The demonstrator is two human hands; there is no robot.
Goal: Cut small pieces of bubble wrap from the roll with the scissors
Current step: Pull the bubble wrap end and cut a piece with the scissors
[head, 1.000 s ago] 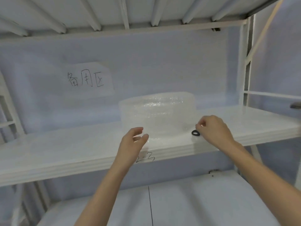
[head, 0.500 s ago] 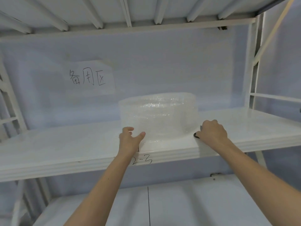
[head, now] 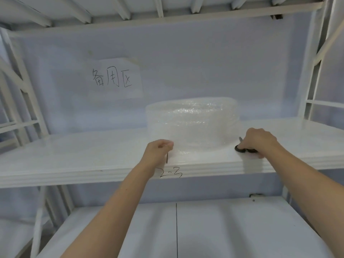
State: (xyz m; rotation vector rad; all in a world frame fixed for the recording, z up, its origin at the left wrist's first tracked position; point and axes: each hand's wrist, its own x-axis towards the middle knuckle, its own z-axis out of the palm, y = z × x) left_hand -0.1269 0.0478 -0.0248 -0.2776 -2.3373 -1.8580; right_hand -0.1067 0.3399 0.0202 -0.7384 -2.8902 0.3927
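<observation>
A clear roll of bubble wrap (head: 192, 123) lies flat on the white shelf board (head: 93, 157), its loose end spread toward the front edge. My left hand (head: 158, 152) pinches that loose end at the roll's lower left with curled fingers. To the right of the roll, my right hand (head: 260, 141) curls over the black-handled scissors (head: 243, 148), which lie on the shelf; only the handle loops and a bit of blade show.
A paper sign with handwritten characters (head: 113, 79) hangs on the back wall above the roll. "2-3" (head: 170, 174) is written on the shelf's front edge. White rack posts (head: 312, 75) stand at both sides, and a lower shelf (head: 186, 229) lies below.
My left hand went from open in the air to pinching the wrap's loose end. My right hand lowered onto the scissors and closed over the handles. The camera moved closer.
</observation>
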